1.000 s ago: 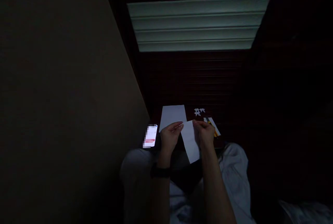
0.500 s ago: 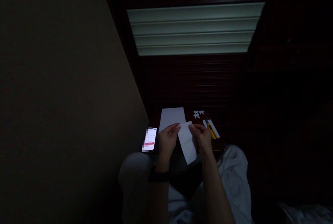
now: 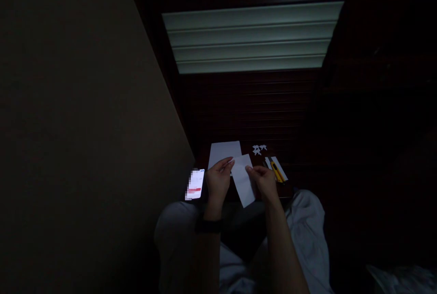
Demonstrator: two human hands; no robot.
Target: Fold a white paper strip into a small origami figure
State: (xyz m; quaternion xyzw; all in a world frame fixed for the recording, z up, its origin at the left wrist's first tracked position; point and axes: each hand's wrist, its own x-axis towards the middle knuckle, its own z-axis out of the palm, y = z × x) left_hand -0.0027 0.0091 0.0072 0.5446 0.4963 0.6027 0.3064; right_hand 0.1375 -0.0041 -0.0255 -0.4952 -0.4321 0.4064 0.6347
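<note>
Between my two hands a narrow white sheet of paper [image 3: 243, 185] hangs at a slight tilt above the near edge of a small dark table [image 3: 285, 190]. My left hand [image 3: 219, 178] pinches its upper left corner between thumb and fingers. On the opposite side, my right hand [image 3: 264, 180] grips the right edge, a little below the top, with the thumb on the front face. Behind the left hand lies a larger white sheet [image 3: 225, 149], partly covered by the hand and the held paper.
A yellow utility knife [image 3: 277, 172] rests on a white paper strip [image 3: 282, 169] at the right. Several small folded or cut paper pieces [image 3: 258, 149] lie at the back. A lit phone [image 3: 195, 185] is at the left, near the wall [image 3: 102, 125]. Dark louvred panels [image 3: 246, 98] rise behind.
The held paper has moved slightly up and away from me. My right hand has slid lower along its right edge; the left keeps its pinch.
</note>
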